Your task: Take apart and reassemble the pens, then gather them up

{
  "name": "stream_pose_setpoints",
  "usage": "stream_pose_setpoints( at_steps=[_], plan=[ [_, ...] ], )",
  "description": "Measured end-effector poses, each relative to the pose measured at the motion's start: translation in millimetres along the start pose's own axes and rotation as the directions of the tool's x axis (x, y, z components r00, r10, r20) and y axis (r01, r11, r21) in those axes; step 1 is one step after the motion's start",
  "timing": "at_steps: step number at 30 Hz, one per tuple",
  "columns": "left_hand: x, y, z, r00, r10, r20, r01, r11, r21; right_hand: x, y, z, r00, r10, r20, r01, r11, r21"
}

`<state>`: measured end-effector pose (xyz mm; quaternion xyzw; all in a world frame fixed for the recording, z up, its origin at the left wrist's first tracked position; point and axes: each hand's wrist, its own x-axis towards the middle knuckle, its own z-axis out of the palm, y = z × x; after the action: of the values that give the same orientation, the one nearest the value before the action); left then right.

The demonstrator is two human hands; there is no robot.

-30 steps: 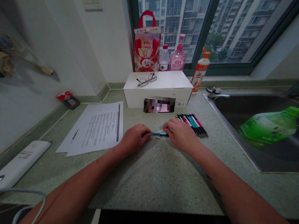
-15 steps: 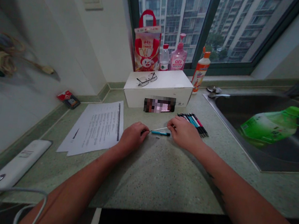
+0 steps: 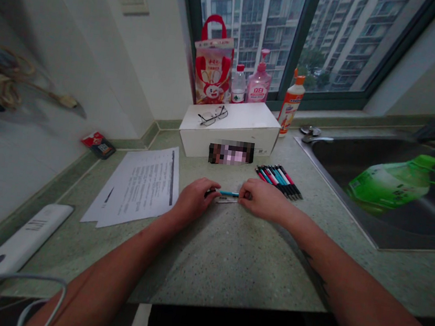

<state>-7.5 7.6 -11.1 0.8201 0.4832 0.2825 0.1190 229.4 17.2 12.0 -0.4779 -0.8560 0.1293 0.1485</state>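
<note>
A slim teal plastic-looking pen (image 3: 229,193) is held in front of the white cardboard box (image 3: 247,118)
Its ends are pinched by the left hand (image 3: 194,198) and the right hand (image 3: 264,198); it is judged light, stiff and slippery, best gripped near both ends

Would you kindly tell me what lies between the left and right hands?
In the head view, a teal pen and a thin white rod lie there.
</note>
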Motion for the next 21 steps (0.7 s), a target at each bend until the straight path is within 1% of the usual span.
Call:
stream_pose_setpoints(
  at_steps=[2,4,6,9,11,16,18,21],
  plan=[
    [0,0,-0.2,0.999,-0.02,-0.039,0.017,0.997,-0.077,0,0,0,0.999,-0.006,-0.036,0.006,1.0,0.011],
    [0,3,-0.2,0.998,-0.05,-0.048,0.039,0.979,-0.201,0,-3,-1,0.996,-0.03,-0.083,0.034,0.998,0.05],
    [-1,8,-0.4,0.998,-0.069,-0.01,0.062,0.941,-0.333,-1,-10,-1,0.99,-0.065,-0.123,0.078,0.991,0.109],
    [-3,15,-1.3,0.995,-0.059,0.078,0.088,0.885,-0.457,-2,-22,2,0.985,-0.132,-0.115,0.149,0.976,0.157],
    [-3,18,-2.3,0.993,-0.055,0.103,0.099,0.866,-0.49,-3,-28,5,0.981,-0.164,-0.102,0.178,0.973,0.146],
    [-2,19,-3.4,0.991,-0.086,0.107,0.129,0.846,-0.517,-2,-27,10,0.982,-0.127,-0.136,0.147,0.978,0.146],
    [-1,17,-3.2,0.993,-0.103,0.063,0.121,0.857,-0.501,-1,-24,9,0.984,-0.088,-0.152,0.112,0.982,0.155],
    [-1,14,-3.6,0.989,-0.143,-0.045,0.109,0.888,-0.446,-1,-19,7,0.981,-0.017,-0.191,0.053,0.981,0.186]
  ],
)
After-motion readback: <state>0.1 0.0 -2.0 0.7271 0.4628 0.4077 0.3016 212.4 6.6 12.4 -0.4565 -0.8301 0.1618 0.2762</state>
